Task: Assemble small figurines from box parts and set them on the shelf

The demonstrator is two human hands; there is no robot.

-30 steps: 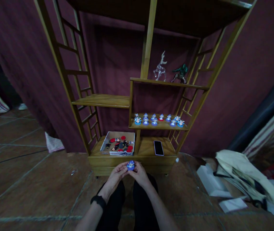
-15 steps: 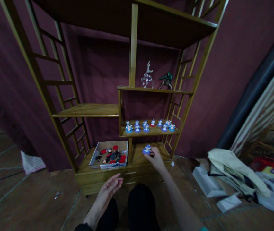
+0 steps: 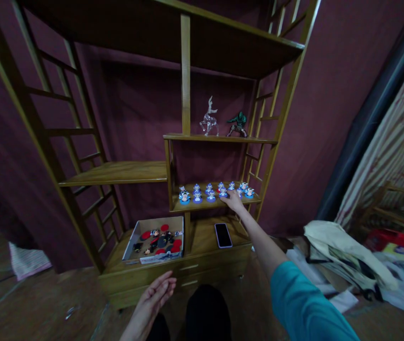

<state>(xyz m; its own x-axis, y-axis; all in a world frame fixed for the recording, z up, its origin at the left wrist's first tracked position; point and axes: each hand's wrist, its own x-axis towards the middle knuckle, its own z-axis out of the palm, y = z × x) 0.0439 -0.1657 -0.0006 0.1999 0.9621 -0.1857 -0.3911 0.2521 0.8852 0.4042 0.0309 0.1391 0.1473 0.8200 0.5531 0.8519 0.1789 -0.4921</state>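
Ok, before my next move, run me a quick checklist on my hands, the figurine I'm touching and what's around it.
1. Right hand grip on the purple-based figurine: ok, fingers at its base.
2. That figurine upright: ok, it looks upright in the front row.
3. Its base flat on the shelf: cannot tell, fingers cover part of it.
4. Right hand clear of the figurine just to its right: cannot tell, the hand partly hides it.
5. Left hand free: ok, nothing visible in it.
6. Phone out of the way: ok, lying on the level below.
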